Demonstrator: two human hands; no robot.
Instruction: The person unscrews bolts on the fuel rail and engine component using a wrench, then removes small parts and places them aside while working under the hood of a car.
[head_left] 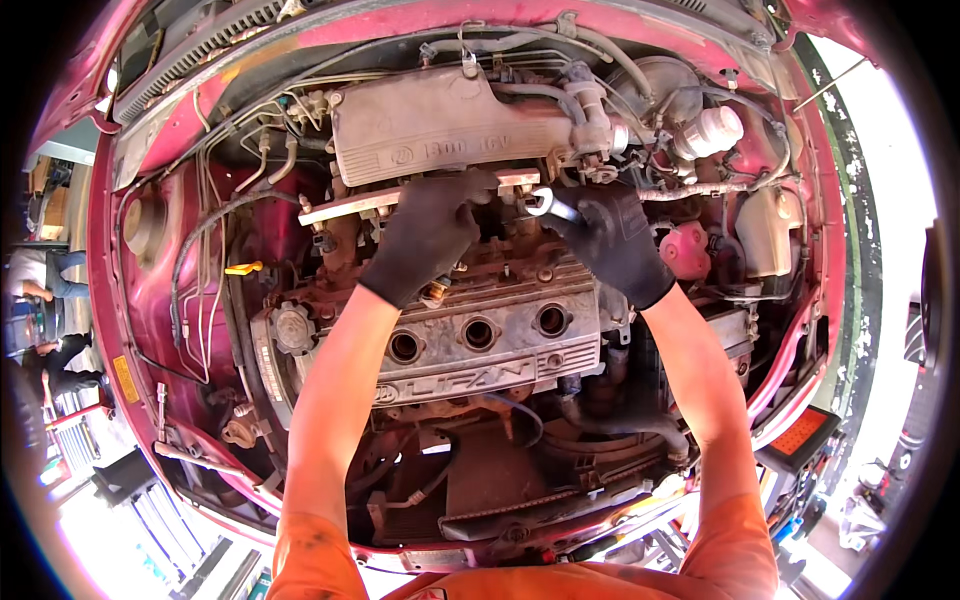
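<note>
Both of my hands wear black gloves and reach over a dusty car engine. My left hand (432,232) is closed around the middle of a light metal fuel rail (350,208), its fingers curled and partly hidden. In my right hand (612,240) is a shiny ring wrench (560,208); its round end points left, close to the rail's right end. Whether the wrench sits on a fastener I cannot tell. Behind the hands lies a brown intake cover (430,125). Nearer me is the grey valve cover (480,365), with three round holes showing.
A ratchet-like tool (195,458) and a slim metal extension (162,410) lie on the front left body edge. A yellow dipstick handle (243,268) sticks up at left. Hoses and pipes surround the engine. An orange-faced tray (800,440) stands at right. Another person appears at far left.
</note>
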